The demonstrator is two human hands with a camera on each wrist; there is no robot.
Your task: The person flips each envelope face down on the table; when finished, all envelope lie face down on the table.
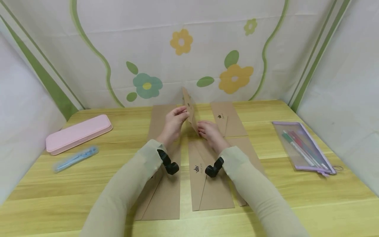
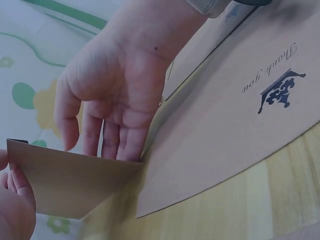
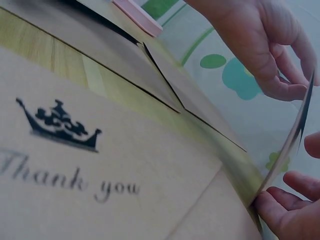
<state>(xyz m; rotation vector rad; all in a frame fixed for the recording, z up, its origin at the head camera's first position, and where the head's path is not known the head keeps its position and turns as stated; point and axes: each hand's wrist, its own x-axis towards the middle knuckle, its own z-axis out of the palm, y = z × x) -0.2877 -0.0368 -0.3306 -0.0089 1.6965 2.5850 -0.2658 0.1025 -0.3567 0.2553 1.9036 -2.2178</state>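
A brown paper envelope (image 1: 189, 108) stands on edge between both hands at the back of the table. My left hand (image 1: 174, 123) pinches its near upper side between thumb and fingers, as the left wrist view also shows. Lower down on the other side, my right hand (image 1: 209, 132) touches the envelope with fairly straight fingers, its thumb apart from the paper (image 2: 112, 90). In the right wrist view, the upright envelope (image 3: 287, 150) is seen nearly edge-on. Below the hands lies an envelope (image 1: 217, 194) printed with a crown and "Thank you".
More brown envelopes lie flat, including ones at front left (image 1: 165, 204) and back right (image 1: 234, 121). A pink case (image 1: 78, 133) and a blue packaged item (image 1: 76, 159) sit at left. At right lies a purple-edged mesh pouch (image 1: 302, 148) with pens. A flowered cloth (image 1: 204, 39) hangs behind.
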